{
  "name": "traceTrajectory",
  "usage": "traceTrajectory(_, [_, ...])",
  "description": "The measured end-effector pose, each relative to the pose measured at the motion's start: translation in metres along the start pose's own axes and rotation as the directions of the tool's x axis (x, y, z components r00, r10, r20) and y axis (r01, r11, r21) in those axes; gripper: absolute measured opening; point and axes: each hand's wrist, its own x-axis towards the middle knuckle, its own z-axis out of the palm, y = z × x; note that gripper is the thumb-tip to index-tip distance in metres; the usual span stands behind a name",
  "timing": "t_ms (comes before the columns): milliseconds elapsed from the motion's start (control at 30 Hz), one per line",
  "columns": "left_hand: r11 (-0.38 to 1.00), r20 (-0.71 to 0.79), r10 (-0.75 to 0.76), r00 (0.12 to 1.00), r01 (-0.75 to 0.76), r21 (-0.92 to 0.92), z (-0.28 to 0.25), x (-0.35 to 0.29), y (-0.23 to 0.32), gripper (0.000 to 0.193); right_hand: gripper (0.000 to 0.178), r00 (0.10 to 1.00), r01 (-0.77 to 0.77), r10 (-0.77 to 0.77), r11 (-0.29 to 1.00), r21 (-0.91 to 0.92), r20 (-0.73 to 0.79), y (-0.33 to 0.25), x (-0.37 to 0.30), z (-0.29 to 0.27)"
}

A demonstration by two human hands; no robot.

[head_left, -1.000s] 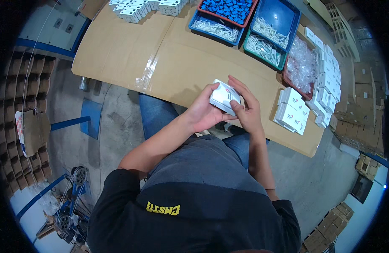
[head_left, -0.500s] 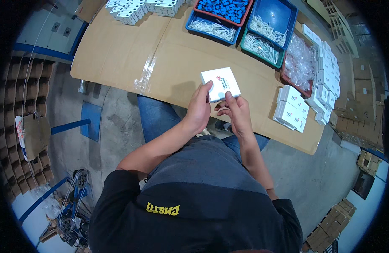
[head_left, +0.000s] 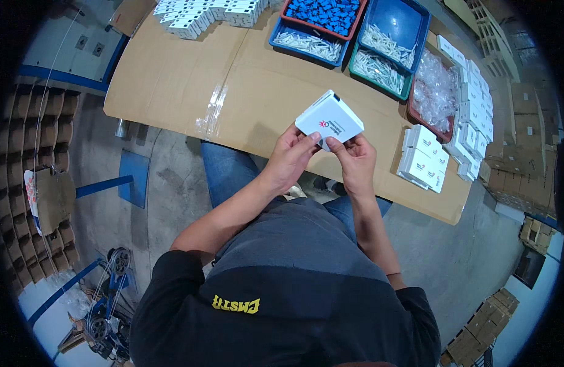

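A small flat white box (head_left: pixel 332 122) with a red and dark print is held over the near edge of the cardboard-covered table. It is tilted, one corner pointing away from me, and a dark spot shows at its far corner. My left hand (head_left: pixel 289 156) grips its near left side, thumb on the printed face and fingers underneath. On the near right side, my right hand (head_left: pixel 355 160) holds it too, the thumb pressed near the lower corner. The box's underside is hidden.
Stacks of similar white boxes (head_left: pixel 423 160) stand at the table's right. Farther back are a red tray of blue pieces (head_left: pixel 324 15), blue (head_left: pixel 306 46) and green (head_left: pixel 379 72) trays of white pieces, and a tray of clear plastic (head_left: pixel 434 92). More white boxes (head_left: pixel 202 15) sit far left.
The white box has been turned and tilted, its far edge now showing. My right hand has moved from its loose touch at the near corner to a fuller grip on the right side.
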Motion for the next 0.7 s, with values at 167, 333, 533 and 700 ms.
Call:
traceTrajectory(167, [0.905,0.141,0.189,0.972,-0.228,0.359,-0.01,0.004,0.034,0.055,0.034,0.989,0.01,0.039,0.943,-0.331,0.143,-0.021,0.0,-0.008])
traceTrajectory(333, [0.748,0.261,0.165,0.951,-0.293,0.596,-0.014,-0.001,0.05,0.048,0.035,0.961,0.191,-0.081,0.887,-0.421,0.265,-0.039,0.002,-0.006])
traceTrajectory(533, [0.792,0.238,0.185,0.954,-0.288,0.538,-0.011,-0.005,0.047,0.041,0.036,0.948,0.258,-0.181,0.919,-0.299,0.262,-0.039,0.0,-0.005])
traceTrajectory(700, [0.708,0.31,0.175,0.935,-0.338,0.62,-0.005,-0.005,0.052,0.039,0.037,0.92,0.342,-0.24,0.879,-0.332,0.311,-0.041,0.0,-0.012])
